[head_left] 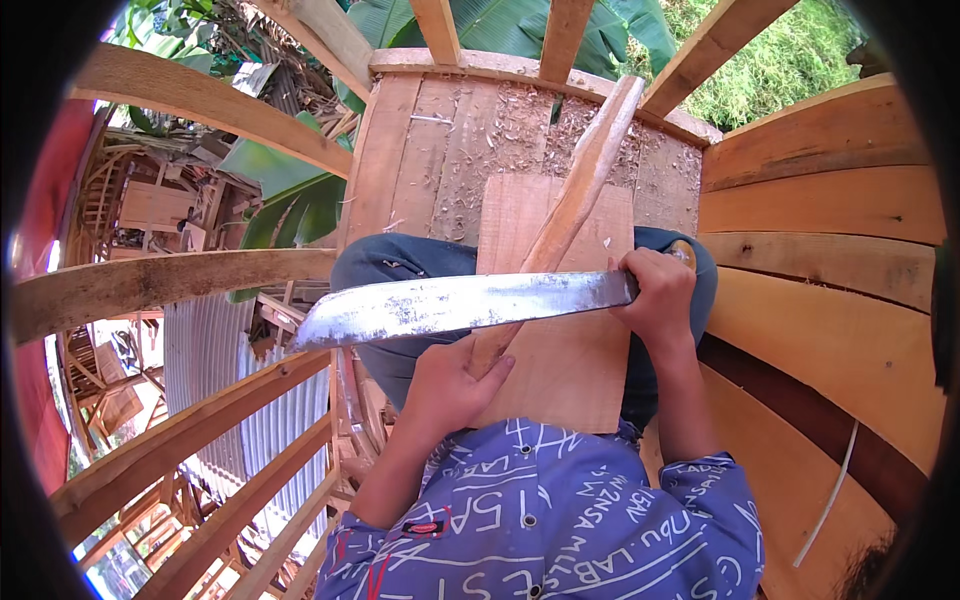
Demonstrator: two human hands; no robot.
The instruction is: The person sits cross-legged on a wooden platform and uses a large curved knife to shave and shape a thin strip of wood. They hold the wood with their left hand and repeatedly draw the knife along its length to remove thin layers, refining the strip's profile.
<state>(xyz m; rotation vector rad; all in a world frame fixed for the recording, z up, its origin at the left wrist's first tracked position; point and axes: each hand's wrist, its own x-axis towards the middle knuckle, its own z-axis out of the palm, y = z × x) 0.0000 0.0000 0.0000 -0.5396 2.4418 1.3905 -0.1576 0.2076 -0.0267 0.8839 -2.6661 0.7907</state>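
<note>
Left hand (455,385), at the left edge of the board (570,385): closed round the near end of a stick (580,195) slanting past the board's far edge. Right hand (657,290), at the board's right edge: fist wrapped on the handle (684,254) of a large knife (440,306), blade crossing over the stick. Shavings (520,105), on planks (455,150) beyond the board.

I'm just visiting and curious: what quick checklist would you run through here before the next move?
1. Machete held: ok, right grip closed around its handle.
2. Stick held: ok, left grip around its near end.
3. Board under the stick: ok.
4. Left grip well clear of the blade: not ok, it looks close.
5. Blade touching the stick: cannot tell, depth is unclear.
6. Planks free of shavings: not ok, many lie scattered.
</note>
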